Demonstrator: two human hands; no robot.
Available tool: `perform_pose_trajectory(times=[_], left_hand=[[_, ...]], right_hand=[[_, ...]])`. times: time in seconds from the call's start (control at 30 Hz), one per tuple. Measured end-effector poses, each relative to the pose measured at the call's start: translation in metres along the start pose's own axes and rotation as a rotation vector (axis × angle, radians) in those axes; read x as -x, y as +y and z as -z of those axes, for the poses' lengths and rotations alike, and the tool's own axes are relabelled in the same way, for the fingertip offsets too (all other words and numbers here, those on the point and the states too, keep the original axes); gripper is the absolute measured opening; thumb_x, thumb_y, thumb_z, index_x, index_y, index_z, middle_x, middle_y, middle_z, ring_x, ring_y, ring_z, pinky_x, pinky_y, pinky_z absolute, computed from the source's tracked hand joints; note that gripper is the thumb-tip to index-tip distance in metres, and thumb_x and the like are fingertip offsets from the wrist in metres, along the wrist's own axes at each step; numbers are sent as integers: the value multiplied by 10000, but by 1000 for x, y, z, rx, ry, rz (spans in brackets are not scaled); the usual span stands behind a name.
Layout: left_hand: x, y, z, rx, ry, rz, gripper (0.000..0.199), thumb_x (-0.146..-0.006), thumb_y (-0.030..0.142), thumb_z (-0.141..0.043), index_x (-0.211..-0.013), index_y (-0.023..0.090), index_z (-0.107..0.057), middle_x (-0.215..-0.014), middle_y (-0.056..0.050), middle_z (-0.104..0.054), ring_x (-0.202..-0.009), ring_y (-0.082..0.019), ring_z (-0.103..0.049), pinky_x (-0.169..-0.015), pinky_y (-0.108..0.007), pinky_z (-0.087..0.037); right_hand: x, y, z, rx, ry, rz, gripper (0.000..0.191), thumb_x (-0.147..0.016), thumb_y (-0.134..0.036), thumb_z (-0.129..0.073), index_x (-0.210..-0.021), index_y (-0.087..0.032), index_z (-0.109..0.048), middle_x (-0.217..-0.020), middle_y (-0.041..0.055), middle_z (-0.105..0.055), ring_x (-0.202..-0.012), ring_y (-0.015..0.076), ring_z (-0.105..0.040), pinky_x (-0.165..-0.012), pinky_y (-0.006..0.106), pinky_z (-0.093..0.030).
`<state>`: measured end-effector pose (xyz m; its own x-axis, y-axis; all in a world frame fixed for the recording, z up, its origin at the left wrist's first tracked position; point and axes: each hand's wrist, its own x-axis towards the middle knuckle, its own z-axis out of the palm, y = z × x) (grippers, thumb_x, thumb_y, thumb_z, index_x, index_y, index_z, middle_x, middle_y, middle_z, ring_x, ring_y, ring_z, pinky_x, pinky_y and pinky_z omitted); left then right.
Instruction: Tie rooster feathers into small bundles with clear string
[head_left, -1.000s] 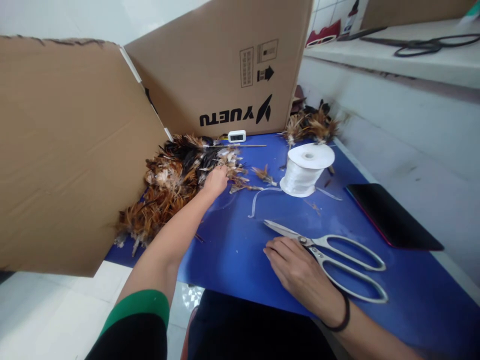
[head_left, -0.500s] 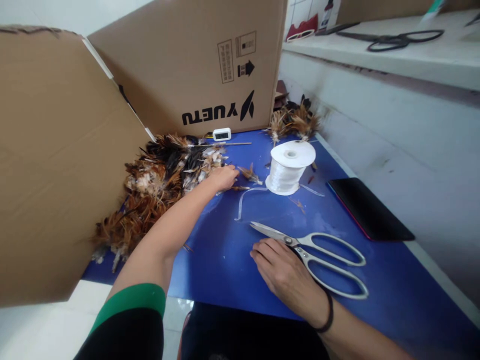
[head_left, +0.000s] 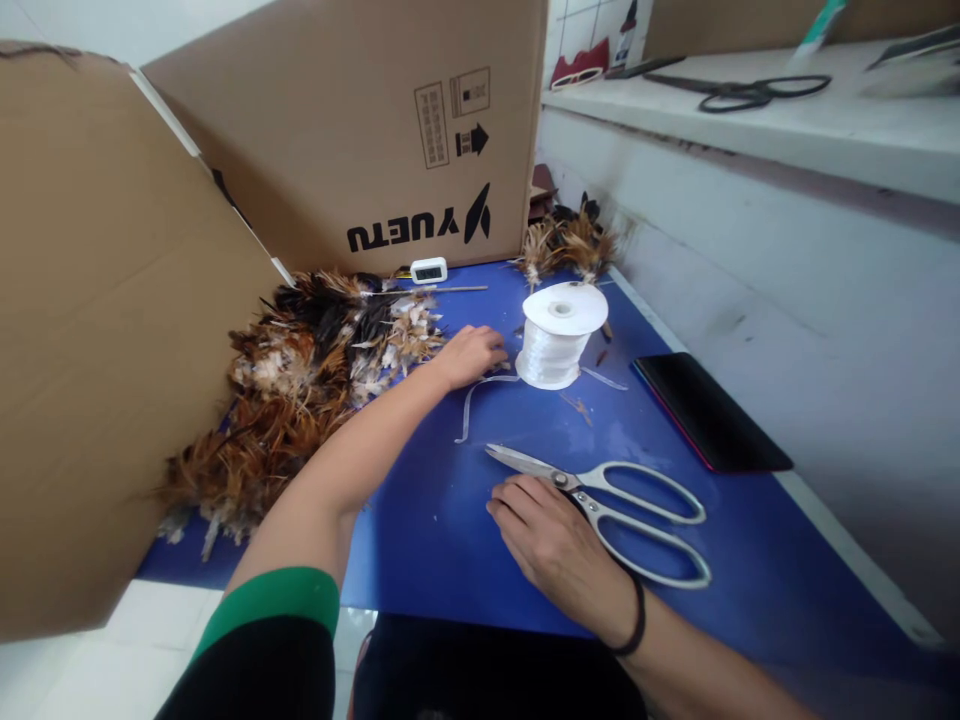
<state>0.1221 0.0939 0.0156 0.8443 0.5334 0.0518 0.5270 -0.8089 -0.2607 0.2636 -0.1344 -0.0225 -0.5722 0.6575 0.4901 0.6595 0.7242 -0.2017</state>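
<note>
My left hand [head_left: 472,355] reaches over the blue table, fingers curled down at a small feather piece [head_left: 498,367] just left of the white ribbon spool [head_left: 562,337]; what its fingertips hold is too hidden to tell. A loose ribbon end [head_left: 466,412] lies below it. My right hand [head_left: 553,535] rests on the table with bent fingers, against the blades of the silver-handled scissors [head_left: 592,485]; its fingertips are mostly hidden. Brown and black feather bunches [head_left: 300,370] are piled left of my left hand.
Cardboard [head_left: 330,130] stands behind and at the left. A black phone or tablet [head_left: 712,410] lies at the right. More feathers [head_left: 574,240] sit at the back beside the wall. A small white digital display [head_left: 429,270] stands there too. Dark scissors [head_left: 739,92] lie on a shelf [head_left: 862,125].
My left hand has moved right, away from the feather pile and over the loose feather near the spool. My right hand stays beside the scissors. The camera view has shifted slightly.
</note>
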Motion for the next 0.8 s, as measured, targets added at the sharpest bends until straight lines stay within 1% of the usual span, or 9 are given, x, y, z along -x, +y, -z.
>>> perform_pose_trajectory(times=[0.13, 0.2, 0.27, 0.37, 0.47, 0.53, 0.63, 0.73, 0.8], left_hand=[[-8, 1, -4, 22, 0, 7, 244, -908, 205, -435, -940, 165, -674, -1048, -121, -652, -1021, -225, -540, -809, -350, -350], [-7, -5, 2, 40, 19, 37, 235, -905, 190, -433, -935, 149, -662, -1006, -127, -661, -995, -222, -551, -837, -360, -346], [-1, -16, 12, 72, 49, 118, 224, -905, 194, -437, -956, 140, -648, -946, -113, -673, -937, -211, -570, -872, -363, -345], [22, -36, 35, 150, 130, 201, 214, -907, 220, -451, -995, 154, -634, -944, -79, -675, -937, -190, -577, -917, -357, -349], [62, -46, 62, 244, 179, 244, 262, -914, 251, -445, -1112, 179, -601, -1038, -73, -661, -1010, -181, -578, -920, -354, -375], [95, -41, 78, 276, 112, 226, 296, -924, 287, -417, -1135, 205, -608, -1069, -79, -657, -1062, -194, -574, -932, -382, -382], [145, -16, 92, 341, -25, 130, 289, -921, 312, -403, -991, 252, -678, -998, -66, -683, -1042, -181, -591, -957, -373, -387], [186, 15, 93, 402, -143, 50, 246, -902, 279, -444, -897, 304, -689, -951, -41, -691, -1061, -161, -581, -1036, -364, -345], [206, 34, 90, 415, -224, 35, 276, -914, 240, -419, -866, 320, -678, -949, -24, -688, -1121, -149, -550, -1113, -386, -266]], right_hand=[[-1, -1, 2, 8, 4, -14, 185, -880, -84, -476, -900, -165, -641, -879, 69, -623, -880, 193, -544, -806, 351, -442], [-2, 0, 3, 7, 0, -12, 188, -880, -85, -476, -902, -164, -646, -877, 70, -625, -877, 194, -544, -799, 353, -443], [-2, 0, 3, 2, 0, -5, 191, -882, -85, -474, -903, -161, -648, -884, 71, -628, -886, 195, -545, -804, 354, -444], [0, 2, 2, -10, 7, 10, 199, -888, -86, -469, -913, -155, -653, -905, 80, -636, -911, 202, -549, -826, 362, -444], [2, 3, 1, -18, 11, 25, 201, -889, -87, -472, -939, -145, -658, -924, 87, -642, -926, 205, -552, -847, 367, -448], [4, 4, 1, -15, 18, 33, 203, -892, -91, -473, -946, -141, -662, -932, 90, -646, -929, 209, -556, -858, 374, -451], [5, 5, 0, -1, 21, 54, 200, -883, -83, -482, -946, -125, -668, -923, 100, -648, -926, 221, -560, -865, 389, -455], [6, 7, 0, 6, 15, 82, 205, -870, -68, -488, -950, -114, -672, -918, 107, -647, -928, 228, -561, -864, 393, -460], [6, 7, 0, 7, 21, 91, 205, -873, -70, -485, -943, -113, -674, -918, 110, -648, -925, 230, -565, -850, 392, -465]])
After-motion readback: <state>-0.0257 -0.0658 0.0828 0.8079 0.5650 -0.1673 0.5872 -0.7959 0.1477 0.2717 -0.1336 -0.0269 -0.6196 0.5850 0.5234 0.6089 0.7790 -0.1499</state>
